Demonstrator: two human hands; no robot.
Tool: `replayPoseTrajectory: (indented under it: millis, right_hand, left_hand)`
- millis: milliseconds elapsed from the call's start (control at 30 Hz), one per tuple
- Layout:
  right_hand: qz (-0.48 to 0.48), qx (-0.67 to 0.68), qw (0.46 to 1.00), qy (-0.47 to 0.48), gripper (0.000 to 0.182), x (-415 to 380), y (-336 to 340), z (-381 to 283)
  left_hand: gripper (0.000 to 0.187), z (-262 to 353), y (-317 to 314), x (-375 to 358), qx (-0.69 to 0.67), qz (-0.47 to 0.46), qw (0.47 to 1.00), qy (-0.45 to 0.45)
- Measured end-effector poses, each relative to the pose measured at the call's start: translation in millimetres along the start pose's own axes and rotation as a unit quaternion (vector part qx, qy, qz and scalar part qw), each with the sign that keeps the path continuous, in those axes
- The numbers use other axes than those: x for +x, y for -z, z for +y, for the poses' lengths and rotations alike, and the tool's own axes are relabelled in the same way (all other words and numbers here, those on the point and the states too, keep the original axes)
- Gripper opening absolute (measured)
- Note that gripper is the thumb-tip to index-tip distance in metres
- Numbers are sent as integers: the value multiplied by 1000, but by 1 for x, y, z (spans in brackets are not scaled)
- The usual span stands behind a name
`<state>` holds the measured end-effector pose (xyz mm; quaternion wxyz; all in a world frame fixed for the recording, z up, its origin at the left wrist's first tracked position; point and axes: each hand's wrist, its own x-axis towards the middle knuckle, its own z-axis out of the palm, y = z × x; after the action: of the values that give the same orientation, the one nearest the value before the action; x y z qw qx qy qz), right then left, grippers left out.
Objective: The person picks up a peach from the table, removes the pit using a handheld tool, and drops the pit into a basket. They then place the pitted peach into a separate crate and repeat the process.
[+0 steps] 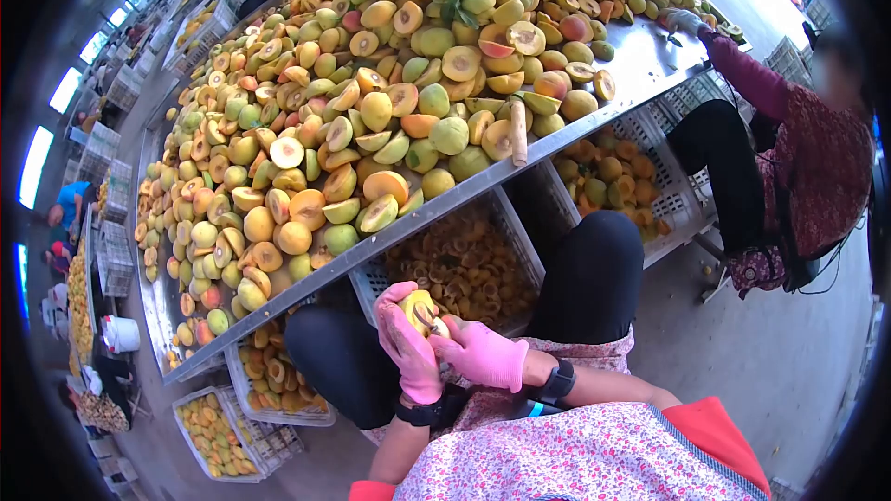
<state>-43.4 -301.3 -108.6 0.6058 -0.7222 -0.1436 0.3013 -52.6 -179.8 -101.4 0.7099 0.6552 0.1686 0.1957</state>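
My left hand (410, 345), in a pink glove, is closed around a yellow peach half (419, 308) above my lap. My right hand (481, 353), also pink-gloved, is closed and pressed against the same fruit. A thin, dark curved blade (429, 319) shows at the cut face, from a small pitting tool whose handle my right fingers hide. Just beyond my hands, between my knees, a crate (365, 295) holds peach pits and scraps. Above it, a wooden-handled tool (518, 134) rests across the metal table's edge (399, 225).
Halved and whole peaches (371, 111) are heaped on the metal table. Crates of peach halves stand below left (212, 441) and right (682, 209). A co-worker (807, 167) sits at right, a gloved hand (682, 21) on the table. More people and crates are at far left.
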Motion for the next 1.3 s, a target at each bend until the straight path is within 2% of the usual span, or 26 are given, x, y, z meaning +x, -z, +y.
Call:
replayPoseTrajectory:
  millis: [33, 67, 100, 133, 233, 333, 400, 467, 533, 733, 800, 900, 933, 1000, 1033, 1100, 1133, 1167, 1200, 1233, 1267, 1300]
  right_hand:
    - [4, 2, 1000, 1, 34, 0, 1, -6]
    - [-38, 116, 986, -111, 34, -2, 3, -17]
    - [-80, 228, 946, -217, 34, -3, 7, -26]
    - [-75, 229, 946, -215, 34, -3, 10, -30]
    - [-101, 248, 935, -231, 36, -6, 17, -33]
    - [-113, 177, 953, -219, 41, -2, 23, -30]
    - [-115, 12, 983, -144, 45, 1, 27, -27]
    - [-113, -12, 985, -132, 45, 0, 31, -29]
    - [-116, -35, 985, -119, 45, 1, 30, -27]
    - [-84, -123, 986, -77, 41, 1, 16, -11]
    - [18, -180, 984, 3, 39, 5, 1, 11]
    - [34, -207, 978, 1, 33, 11, 0, 9]
    - [30, -209, 978, 4, 33, 11, -1, 7]
    - [40, -179, 983, 30, 30, 7, 1, 5]
    - [37, -181, 982, 30, 30, 7, 1, 6]
    - [62, -223, 966, 118, 30, 9, 2, 7]
    - [56, -227, 965, 120, 30, 8, 4, 5]
    - [86, -214, 960, 161, 29, 7, 6, 0]
    - [115, -200, 951, 205, 28, 8, 8, -4]
    - [109, -200, 951, 209, 28, 9, 8, -4]
    - [116, -106, 979, 132, 28, 8, 7, -3]
    - [122, -10, 991, 51, 28, 9, 5, -3]
  left_hand:
    - [38, 3, 0, 0, -55, -12, 998, 41]
    - [38, 1, 1, -1, -53, -16, 998, 42]
    - [37, -3, 1, 1, -40, -28, 999, 8]
    - [35, -4, 0, 3, -27, -41, 998, -27]
    - [42, -4, 1, 3, -17, -53, 998, -1]
    - [41, -1, -2, 3, -42, -47, 998, 26]
    - [41, -1, -2, 5, -37, -42, 998, 40]
    - [40, 0, -5, 7, -37, -35, 997, 53]
    - [39, 10, -8, 9, -59, -27, 986, 155]
    - [39, 3, -8, 17, -82, -33, 979, 182]
    - [41, 7, -10, 24, -164, -10, 959, 231]
    - [42, 10, -11, 27, -172, -4, 963, 208]
    - [42, 6, -5, 28, -173, 1, 963, 205]
    - [42, -8, 8, 28, -101, -47, 985, 135]
    - [42, -3, 6, 29, -103, -44, 985, 135]
    - [42, 9, -2, 31, -270, 40, 928, 252]
    - [44, 3, 6, 35, -319, 54, 900, 291]
    - [44, -2, 10, 34, -322, 58, 900, 288]
    - [45, -6, 13, 35, -379, 61, 872, 303]
    - [47, -8, 17, 36, -434, 64, 841, 318]
    - [51, -16, 23, 37, -465, 9, 833, 300]
    - [51, -21, 28, 35, -465, 13, 834, 297]
